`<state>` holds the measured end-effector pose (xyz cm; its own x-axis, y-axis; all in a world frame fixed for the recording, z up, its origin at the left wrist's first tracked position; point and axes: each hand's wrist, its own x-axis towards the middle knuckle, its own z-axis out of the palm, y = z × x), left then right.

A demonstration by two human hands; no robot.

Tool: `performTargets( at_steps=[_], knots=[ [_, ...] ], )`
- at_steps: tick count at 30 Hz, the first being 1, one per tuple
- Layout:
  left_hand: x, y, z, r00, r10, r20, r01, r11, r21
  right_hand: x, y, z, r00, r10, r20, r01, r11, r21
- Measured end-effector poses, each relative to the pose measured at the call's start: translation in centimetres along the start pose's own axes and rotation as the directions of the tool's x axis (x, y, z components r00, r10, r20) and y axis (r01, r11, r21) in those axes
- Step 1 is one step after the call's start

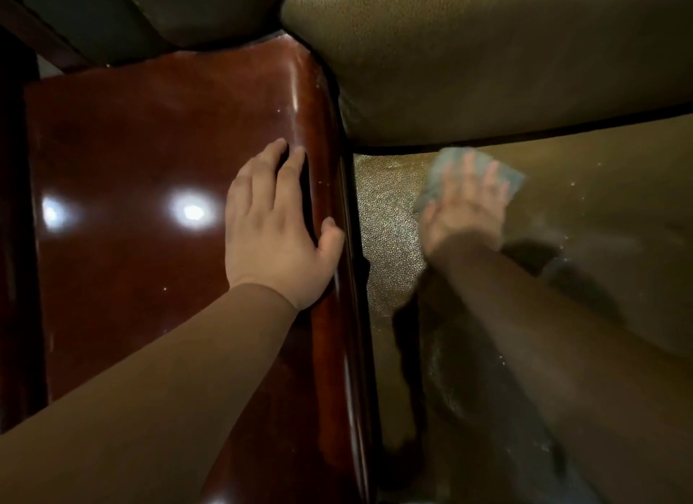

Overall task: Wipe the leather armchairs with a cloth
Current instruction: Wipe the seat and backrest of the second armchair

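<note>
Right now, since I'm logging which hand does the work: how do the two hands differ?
The left hand lies flat and sharp on the glossy wooden armrest, holding nothing; the right hand is blurred, pressing a blue cloth onto the leather seat. Both are spread flat.

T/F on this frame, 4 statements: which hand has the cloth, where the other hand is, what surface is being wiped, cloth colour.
1. The right hand presses the cloth on the leather seat. True.
2. The left hand holds a spray bottle. False: it rests flat on the glossy wooden armrest, holding nothing.
3. The cloth is bright red. False: it looks pale blue-grey, though blurred.
4. The cloth lies close below the backrest cushion. True.
</note>
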<state>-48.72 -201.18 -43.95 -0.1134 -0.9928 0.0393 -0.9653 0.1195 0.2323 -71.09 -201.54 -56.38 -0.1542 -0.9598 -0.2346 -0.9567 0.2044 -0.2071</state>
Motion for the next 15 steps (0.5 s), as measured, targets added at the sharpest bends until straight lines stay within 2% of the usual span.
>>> performTargets(
  at_steps=[1, 3, 4, 5, 6, 7, 8, 9, 11, 12, 13, 15],
  knots=[
    [0.1, 0.0, -0.1, 1.0, 0.0, -0.001, 0.0, 1.0, -0.001, -1.1, -0.5, 0.7, 0.984, -0.174, 0.033, 0.175, 0.984, -0.035],
    [0.3, 0.1, -0.1, 1.0, -0.002, 0.001, 0.002, 1.0, 0.002, -1.5, 0.6, 0.5, 0.865, -0.482, 0.139, 0.496, 0.863, -0.098],
    [0.3, 0.2, -0.1, 1.0, -0.002, 0.001, 0.002, 1.0, 0.004, -0.5, 2.1, 0.0, 0.8, -0.578, 0.16, 0.596, 0.795, -0.113],
    [0.4, 0.2, 0.0, 1.0, 0.001, -0.003, -0.001, 1.0, 0.004, 0.7, 3.8, -0.3, 0.774, -0.613, 0.156, 0.631, 0.768, -0.109],
    [0.4, 0.2, 0.1, 1.0, 0.007, -0.007, -0.007, 1.0, 0.002, 1.8, 5.6, -0.7, 0.806, -0.577, 0.134, 0.59, 0.8, -0.105],
    [0.4, 0.2, 0.2, 1.0, 0.01, -0.008, -0.01, 1.0, -0.001, 2.7, 7.3, -1.1, 0.881, -0.461, 0.104, 0.471, 0.877, -0.1],
    [0.3, 0.2, 0.2, 1.0, 0.01, -0.006, -0.01, 1.0, -0.004, 3.3, 8.5, -1.7, 0.953, -0.294, 0.07, 0.3, 0.95, -0.092],
    [0.2, 0.2, 0.2, 1.0, 0.006, -0.004, -0.006, 1.0, -0.006, 3.6, 8.8, -2.0, 0.991, -0.125, 0.05, 0.129, 0.989, -0.071],
    [0.3, 0.1, 0.2, 1.0, 0.001, -0.003, -0.001, 1.0, -0.006, 3.4, 6.4, -2.0, 0.996, 0.08, 0.048, -0.078, 0.996, -0.036],
    [0.3, 0.1, 0.1, 1.0, -0.001, 0.0, 0.001, 1.0, -0.004, 2.7, 4.5, -1.8, 0.994, 0.082, 0.068, -0.08, 0.996, -0.03],
    [0.3, 0.1, 0.0, 1.0, -0.005, 0.003, 0.005, 1.0, 0.001, 1.7, 2.6, -1.5, 0.995, 0.007, 0.1, -0.004, 1.0, -0.03],
    [0.3, 0.1, 0.0, 1.0, -0.007, 0.001, 0.007, 1.0, 0.009, -0.9, 0.3, -0.4, 0.944, -0.282, 0.172, 0.299, 0.951, -0.078]
  ],
)
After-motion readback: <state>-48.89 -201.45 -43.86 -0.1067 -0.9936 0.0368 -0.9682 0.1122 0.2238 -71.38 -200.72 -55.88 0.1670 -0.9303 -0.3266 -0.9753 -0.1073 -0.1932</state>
